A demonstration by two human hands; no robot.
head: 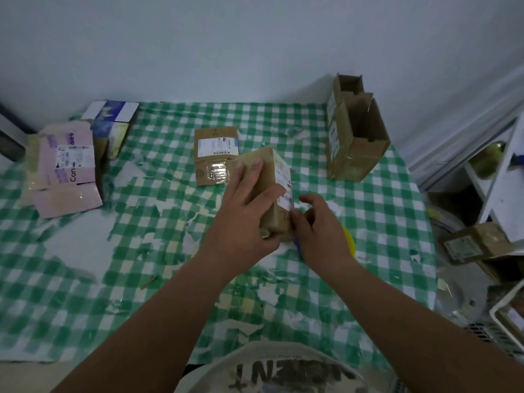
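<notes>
Head view, Q: Where is the box [276, 171] held?
A: Above table [170, 251] centre, tilted; clasped by left hand [243, 219] for steadying, 5 o'clock corner pinched by right hand [320, 228], presumably for opening.

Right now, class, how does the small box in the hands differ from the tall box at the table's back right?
The small box is closed, tilted and gripped by the left hand; the tall box stands open-topped and upright, untouched. The tall box looks larger. Both are brown cardboard with white labels.
</notes>
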